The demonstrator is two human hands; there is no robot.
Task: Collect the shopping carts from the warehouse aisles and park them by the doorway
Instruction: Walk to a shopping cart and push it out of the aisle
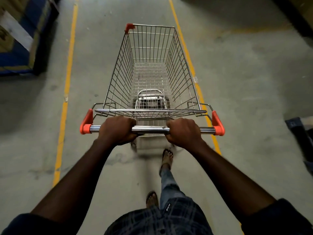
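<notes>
I'm seeing both hands wrapping fully round handle (150, 129): left hand (116, 130) left of centre, right hand (183, 131) right of centre, equally near. Cart (118, 78) lying straight ahead, long axis running down aisle between yellow lines (67, 82). Doorway not showing, probably further ahead.

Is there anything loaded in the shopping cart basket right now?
No, the wire basket of the shopping cart holds no goods; only bare floor shows through its mesh while both hands grip the handle bar.
</notes>
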